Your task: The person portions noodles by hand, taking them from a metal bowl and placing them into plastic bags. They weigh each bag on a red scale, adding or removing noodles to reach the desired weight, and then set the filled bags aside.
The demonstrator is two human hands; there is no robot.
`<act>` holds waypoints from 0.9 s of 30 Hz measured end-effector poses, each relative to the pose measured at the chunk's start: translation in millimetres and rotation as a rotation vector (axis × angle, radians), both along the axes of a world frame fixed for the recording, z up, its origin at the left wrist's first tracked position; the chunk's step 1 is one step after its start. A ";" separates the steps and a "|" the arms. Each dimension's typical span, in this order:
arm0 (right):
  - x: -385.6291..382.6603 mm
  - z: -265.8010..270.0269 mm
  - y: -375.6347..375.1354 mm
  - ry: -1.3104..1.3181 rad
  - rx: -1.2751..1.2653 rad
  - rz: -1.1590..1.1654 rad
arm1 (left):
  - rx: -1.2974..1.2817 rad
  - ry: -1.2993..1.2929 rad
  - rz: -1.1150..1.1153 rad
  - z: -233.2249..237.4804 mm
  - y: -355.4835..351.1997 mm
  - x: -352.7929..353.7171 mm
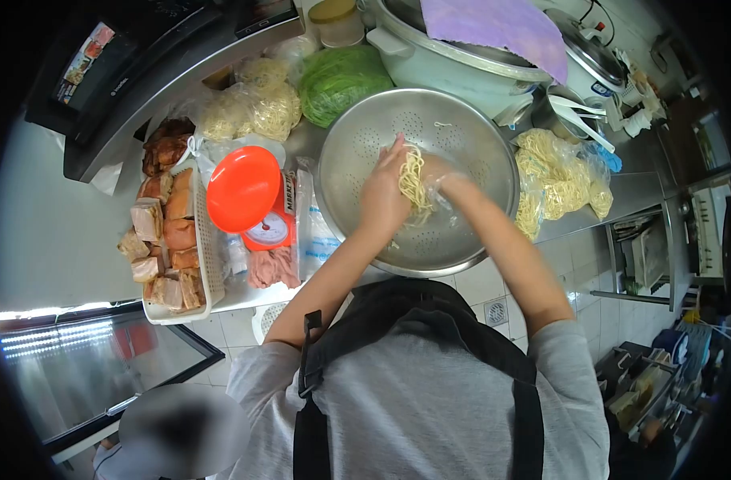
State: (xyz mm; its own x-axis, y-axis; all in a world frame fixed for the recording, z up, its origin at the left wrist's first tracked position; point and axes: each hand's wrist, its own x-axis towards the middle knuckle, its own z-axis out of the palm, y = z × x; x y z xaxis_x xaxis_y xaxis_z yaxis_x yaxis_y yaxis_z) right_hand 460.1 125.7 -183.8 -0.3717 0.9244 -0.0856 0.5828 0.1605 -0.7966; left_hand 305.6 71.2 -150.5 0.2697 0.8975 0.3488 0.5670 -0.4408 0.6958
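Inside a large steel colander with patterned holes, yellow noodles lie bunched between my two hands. My left hand is on the left side of the bunch, its fingers pointing up and wrapped against the noodles. From the right, my right hand reaches to the same bunch; it is blurred, with clear plastic about it, and its fingers are hard to make out. A few loose noodle strands stick to the colander's wall.
Left of the colander are a red scale with a red dish, and a basket of meat chunks. Bagged noodles lie right; cabbage and a large pot stand behind. A person's blurred head is bottom left.
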 end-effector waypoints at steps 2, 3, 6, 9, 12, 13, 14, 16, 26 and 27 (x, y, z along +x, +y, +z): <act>4.8 18.2 13.6 -0.642 -0.024 0.235 | -0.244 -0.122 -0.040 -3.3 8.6 -4.9; 2.5 39.3 11.1 -0.673 -0.073 0.129 | -0.487 -0.231 -0.061 1.3 13.9 -6.3; -1.9 117.1 -16.0 -0.555 -0.001 -0.153 | -0.829 -0.423 -0.129 5.5 29.0 -11.4; 22.9 126.1 -49.1 -0.005 0.024 -0.226 | -0.464 -0.253 -0.139 -22.9 31.5 -17.1; 25.8 80.7 -84.0 0.046 0.128 -0.168 | -0.316 -0.074 -0.094 -5.9 8.9 -13.1; 21.1 68.3 -92.5 -0.028 0.128 -0.201 | -0.270 -0.083 -0.132 1.6 7.6 -11.8; 16.5 56.0 -101.1 -0.102 0.125 -0.234 | -0.228 -0.091 -0.170 5.5 6.4 -11.5; -9.1 47.9 -107.6 -0.262 -0.063 -0.411 | -0.136 -0.111 -0.221 29.0 -1.6 -12.4; -1.6 75.3 -100.3 -0.153 0.129 -0.522 | -0.096 -0.062 -0.163 14.3 0.1 -52.0; -13.3 85.5 -96.9 -0.083 0.175 -0.517 | -0.126 -0.093 -0.173 13.9 -3.5 -49.9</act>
